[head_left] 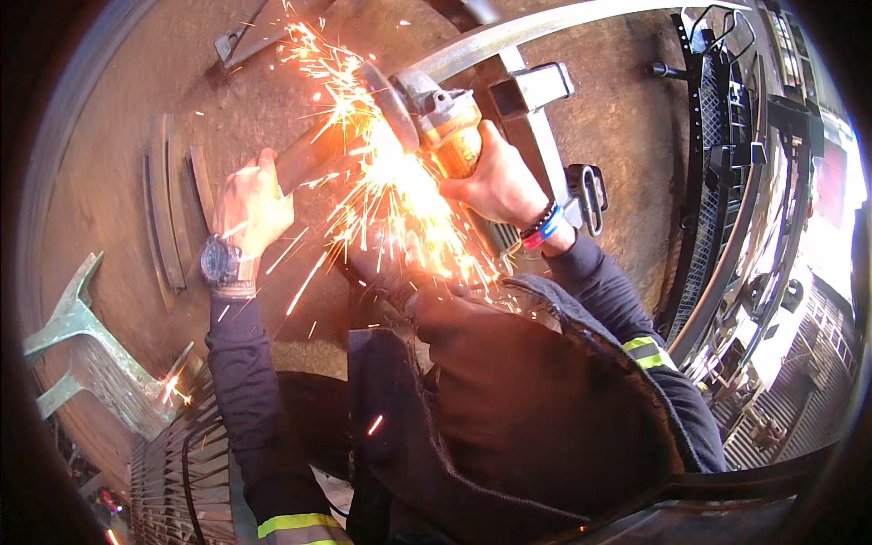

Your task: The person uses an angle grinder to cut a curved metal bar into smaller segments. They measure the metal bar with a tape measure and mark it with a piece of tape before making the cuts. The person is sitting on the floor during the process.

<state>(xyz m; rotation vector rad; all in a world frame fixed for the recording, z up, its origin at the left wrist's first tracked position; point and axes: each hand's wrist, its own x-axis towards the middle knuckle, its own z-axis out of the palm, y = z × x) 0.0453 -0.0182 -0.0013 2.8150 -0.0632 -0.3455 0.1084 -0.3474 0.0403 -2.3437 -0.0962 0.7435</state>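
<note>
My right hand (505,184) is wrapped round the yellow body of an angle grinder (450,127). The grinder's disc (392,107) faces left, and a bright burst of sparks hides the spot where it meets the work. My left hand (252,202) is closed on the near end of a flat-sided metal piece (307,160), whose far end vanishes in the glare. Sparks fly up past the disc and down onto the brown apron (536,381) over my lap. A watch (220,261) is on my left wrist; bracelets (543,227) circle the right one.
Several thin metal strips (163,204) lie left of my left hand. A pale green metal bracket (113,372) stands at the lower left, beside a slatted grate (177,463). Behind the grinder runs a grey steel frame (545,136). Black metal racks (718,182) line the right side.
</note>
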